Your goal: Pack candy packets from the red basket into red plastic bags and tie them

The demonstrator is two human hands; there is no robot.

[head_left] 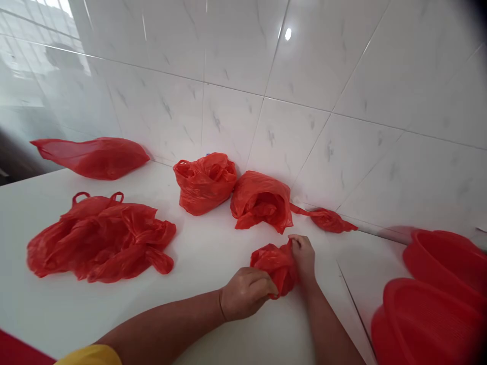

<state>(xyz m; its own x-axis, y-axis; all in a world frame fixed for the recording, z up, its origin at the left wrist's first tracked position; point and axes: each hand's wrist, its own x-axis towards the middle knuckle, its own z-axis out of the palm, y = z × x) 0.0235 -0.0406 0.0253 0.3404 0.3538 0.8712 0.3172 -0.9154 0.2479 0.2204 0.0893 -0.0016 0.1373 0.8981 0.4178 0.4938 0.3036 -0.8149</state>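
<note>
A crumpled red plastic bag (273, 261) is between my two hands, just above or on the white tabletop; I cannot tell which. My left hand (247, 293) pinches its near edge, fingers closed on the film. On the far right side, my right hand (303, 256) grips the bag's edge between thumb and fingers. Right behind it lies another red plastic bag (262, 197) with its mouth facing me. Beside that one, a fuller red bag (205, 183) stands against the wall. What these bags contain is hidden.
A heap of loose red bags (102, 238) spreads over the table's left side. Behind it rests a puffed red bag (102, 158). A twisted red bag (330, 220) lies by the tiled wall (236, 116). Red plastic baskets (429, 319) stand at the right, past a table seam.
</note>
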